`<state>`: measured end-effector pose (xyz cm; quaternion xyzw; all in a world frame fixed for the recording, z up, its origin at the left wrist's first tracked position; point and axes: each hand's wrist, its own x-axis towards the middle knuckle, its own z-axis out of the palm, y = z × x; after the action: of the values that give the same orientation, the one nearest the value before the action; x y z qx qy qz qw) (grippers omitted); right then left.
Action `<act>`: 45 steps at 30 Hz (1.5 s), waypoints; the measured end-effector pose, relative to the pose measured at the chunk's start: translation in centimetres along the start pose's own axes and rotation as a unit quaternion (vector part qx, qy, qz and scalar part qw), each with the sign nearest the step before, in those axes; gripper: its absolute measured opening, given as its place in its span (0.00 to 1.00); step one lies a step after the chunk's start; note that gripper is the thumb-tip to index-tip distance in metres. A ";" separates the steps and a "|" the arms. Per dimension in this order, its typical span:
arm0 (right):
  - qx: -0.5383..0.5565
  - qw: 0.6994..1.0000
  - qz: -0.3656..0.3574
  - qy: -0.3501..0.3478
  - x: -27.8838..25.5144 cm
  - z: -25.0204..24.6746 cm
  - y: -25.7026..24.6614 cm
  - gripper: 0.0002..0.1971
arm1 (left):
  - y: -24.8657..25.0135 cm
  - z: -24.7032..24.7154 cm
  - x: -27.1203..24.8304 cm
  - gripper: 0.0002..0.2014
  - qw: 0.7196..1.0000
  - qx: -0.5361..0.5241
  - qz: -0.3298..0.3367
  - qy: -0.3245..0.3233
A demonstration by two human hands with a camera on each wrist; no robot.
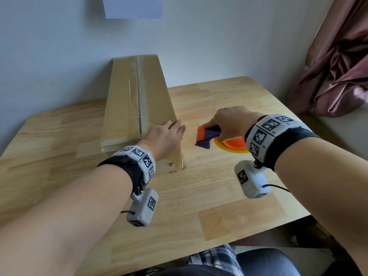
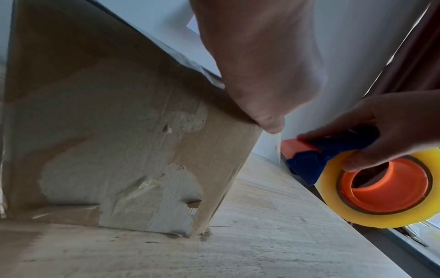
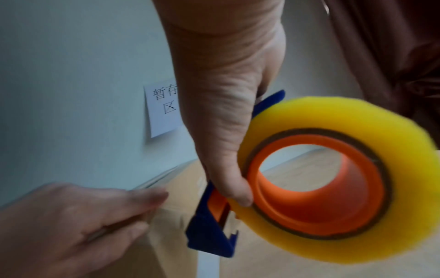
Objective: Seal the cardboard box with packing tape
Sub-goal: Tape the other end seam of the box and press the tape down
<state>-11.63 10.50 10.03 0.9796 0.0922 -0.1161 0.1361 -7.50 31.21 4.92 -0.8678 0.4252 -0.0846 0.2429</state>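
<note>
A long cardboard box lies on the wooden table, a taped seam running along its top. Its near end face has torn, peeled patches. My left hand rests on the box's near right top corner with straight fingers, and its thumb is at the corner edge. Just right of the box, my right hand grips a blue and orange tape dispenser carrying a yellowish tape roll. A thin clear strip of tape runs from the dispenser's mouth up to my left thumb.
A white wall stands close behind the box, with a paper note stuck on it. A dark pink curtain hangs at the right past the table's edge. A taped patch sits near the table's front edge.
</note>
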 end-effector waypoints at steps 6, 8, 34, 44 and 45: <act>-0.017 0.998 0.007 -0.066 2.6 -0.9 -1.9 0.18 | -0.5 1.1 0.2 0.22 0.995 0.009 0.028 0.092; -0.051 0.995 0.022 -0.086 3.0 -1.0 -2.6 0.12 | -0.7 1.5 0.1 0.20 0.993 0.008 0.037 0.115; 0.612 0.748 0.250 -0.047 10.2 14.5 1.8 0.21 | -0.3 1.7 1.0 0.14 0.951 -0.174 0.020 0.254; 0.591 0.787 0.009 0.174 7.8 5.8 -2.3 0.26 | -1.2 1.5 1.0 0.10 0.947 -0.160 0.078 0.269; 0.598 0.784 -0.012 0.164 7.0 5.0 -3.0 0.30 | -1.3 1.3 0.7 0.11 0.946 -0.163 0.081 0.267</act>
<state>-6.60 12.97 2.83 0.8674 0.0370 0.0126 -0.4960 -5.64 31.81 4.38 -0.8041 0.5510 -0.2226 -0.0184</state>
